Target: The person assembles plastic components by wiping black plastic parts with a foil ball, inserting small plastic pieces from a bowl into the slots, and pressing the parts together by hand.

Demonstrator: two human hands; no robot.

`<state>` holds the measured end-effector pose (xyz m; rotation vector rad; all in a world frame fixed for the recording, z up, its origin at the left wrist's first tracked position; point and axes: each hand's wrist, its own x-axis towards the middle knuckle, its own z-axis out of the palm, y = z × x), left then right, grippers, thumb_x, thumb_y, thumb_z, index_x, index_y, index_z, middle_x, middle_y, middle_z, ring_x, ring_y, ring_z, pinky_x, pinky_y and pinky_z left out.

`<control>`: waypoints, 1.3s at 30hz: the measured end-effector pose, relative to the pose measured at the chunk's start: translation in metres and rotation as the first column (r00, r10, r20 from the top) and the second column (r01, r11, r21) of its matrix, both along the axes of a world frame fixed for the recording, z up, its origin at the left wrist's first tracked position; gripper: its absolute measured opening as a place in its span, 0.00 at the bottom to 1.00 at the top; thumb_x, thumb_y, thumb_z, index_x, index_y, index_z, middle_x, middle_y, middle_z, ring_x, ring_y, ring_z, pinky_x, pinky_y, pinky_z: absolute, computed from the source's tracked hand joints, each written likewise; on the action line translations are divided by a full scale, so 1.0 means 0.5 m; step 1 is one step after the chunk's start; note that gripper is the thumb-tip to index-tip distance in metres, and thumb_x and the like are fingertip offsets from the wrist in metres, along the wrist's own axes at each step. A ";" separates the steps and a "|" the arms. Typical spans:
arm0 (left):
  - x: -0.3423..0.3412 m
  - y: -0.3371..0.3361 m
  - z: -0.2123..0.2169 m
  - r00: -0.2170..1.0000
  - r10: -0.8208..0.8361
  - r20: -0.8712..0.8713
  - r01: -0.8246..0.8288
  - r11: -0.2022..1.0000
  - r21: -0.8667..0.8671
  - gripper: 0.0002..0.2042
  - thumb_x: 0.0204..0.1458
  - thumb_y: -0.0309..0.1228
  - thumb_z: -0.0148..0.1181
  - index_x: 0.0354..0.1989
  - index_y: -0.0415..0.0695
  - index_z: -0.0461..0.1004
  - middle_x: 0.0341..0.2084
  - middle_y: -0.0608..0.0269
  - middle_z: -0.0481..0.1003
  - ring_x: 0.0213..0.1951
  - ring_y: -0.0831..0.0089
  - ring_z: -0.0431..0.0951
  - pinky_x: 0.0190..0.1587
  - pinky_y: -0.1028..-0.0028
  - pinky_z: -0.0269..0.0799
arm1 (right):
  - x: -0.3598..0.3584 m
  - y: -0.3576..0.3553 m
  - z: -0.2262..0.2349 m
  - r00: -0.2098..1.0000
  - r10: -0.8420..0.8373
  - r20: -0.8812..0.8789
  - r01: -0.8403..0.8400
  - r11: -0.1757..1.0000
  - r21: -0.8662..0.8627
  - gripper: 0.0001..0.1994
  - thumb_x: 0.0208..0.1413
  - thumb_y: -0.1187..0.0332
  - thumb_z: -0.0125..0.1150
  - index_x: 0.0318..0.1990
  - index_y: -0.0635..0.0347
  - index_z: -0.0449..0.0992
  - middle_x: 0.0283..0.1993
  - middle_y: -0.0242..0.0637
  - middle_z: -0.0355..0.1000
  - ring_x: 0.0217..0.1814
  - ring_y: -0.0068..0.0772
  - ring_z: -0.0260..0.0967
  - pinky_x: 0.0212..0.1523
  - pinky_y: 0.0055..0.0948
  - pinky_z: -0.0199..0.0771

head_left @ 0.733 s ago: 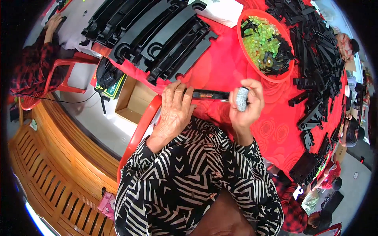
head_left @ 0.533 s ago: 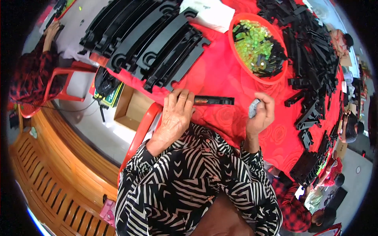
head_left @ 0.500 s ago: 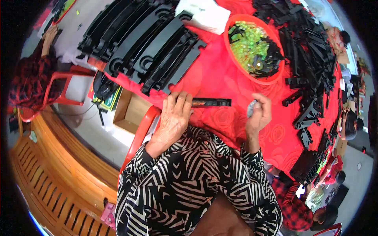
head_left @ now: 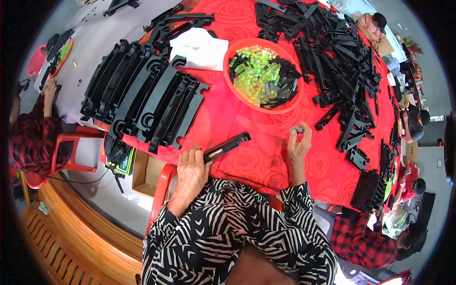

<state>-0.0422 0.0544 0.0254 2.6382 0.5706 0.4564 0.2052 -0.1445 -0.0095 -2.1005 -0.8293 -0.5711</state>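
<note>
My left hand (head_left: 191, 171) is closed round the near end of a long black plastic part (head_left: 230, 146). The part points up and to the right above the red tablecloth (head_left: 256, 166), with a small shiny brownish patch near my fingers. Over the cloth further right, my right hand (head_left: 299, 148) pinches a small grey piece (head_left: 298, 129) between thumb and fingertips; its kind I cannot make out. Beyond both hands stands a red basin (head_left: 274, 111) holding small yellow-green translucent pieces (head_left: 254, 73) and black pieces (head_left: 285, 78).
Long curved black parts (head_left: 127, 99) lie side by side at the left, near a white sheet (head_left: 199, 50). A heap of black parts (head_left: 342, 52) covers the far right. A red chair (head_left: 163, 192), a cardboard box (head_left: 148, 173) and a wooden bench (head_left: 71, 194) are lower left. Other people sit around.
My view has shifted, so the table's things appear further left and mostly lower. The black part in my left hand has tilted, its free end rising. My right hand still holds the grey piece.
</note>
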 end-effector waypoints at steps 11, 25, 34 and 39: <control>0.009 -0.004 0.026 0.992 0.124 0.018 -0.072 0.684 -0.726 0.19 0.54 0.40 0.48 0.42 0.34 0.63 0.25 0.39 0.71 0.34 0.45 0.72 0.34 0.63 0.66 | 0.036 0.103 0.108 0.991 0.135 0.025 -0.137 0.988 0.077 0.09 0.45 0.80 0.52 0.36 0.65 0.70 0.31 0.42 0.68 0.31 0.38 0.67 0.34 0.30 0.68; -0.010 -0.011 0.018 0.979 0.139 -0.146 -0.168 0.161 -0.972 0.12 0.50 0.29 0.55 0.41 0.36 0.70 0.25 0.68 0.70 0.29 0.82 0.67 0.33 0.83 0.62 | 0.116 0.250 0.099 0.998 0.064 -0.002 -0.053 0.809 -0.585 0.09 0.41 0.67 0.60 0.28 0.63 0.72 0.29 0.49 0.69 0.33 0.49 0.70 0.31 0.41 0.70; 0.000 -0.023 0.014 0.984 0.174 -0.044 -0.025 -0.110 -0.994 0.08 0.52 0.27 0.52 0.38 0.37 0.67 0.26 0.64 0.72 0.25 0.80 0.71 0.30 0.82 0.67 | 0.120 0.250 0.088 0.993 0.073 -0.089 -0.111 0.796 -0.594 0.10 0.40 0.66 0.61 0.29 0.61 0.73 0.31 0.47 0.68 0.35 0.49 0.69 0.33 0.42 0.69; -0.006 -0.029 -0.013 0.975 0.221 -0.034 -0.031 -0.016 -0.999 0.07 0.53 0.27 0.51 0.36 0.37 0.67 0.21 0.64 0.72 0.20 0.81 0.71 0.23 0.83 0.66 | 0.109 0.242 0.096 0.989 0.136 -0.050 -0.145 0.916 -0.373 0.07 0.45 0.68 0.58 0.30 0.59 0.72 0.28 0.45 0.65 0.34 0.47 0.66 0.32 0.41 0.66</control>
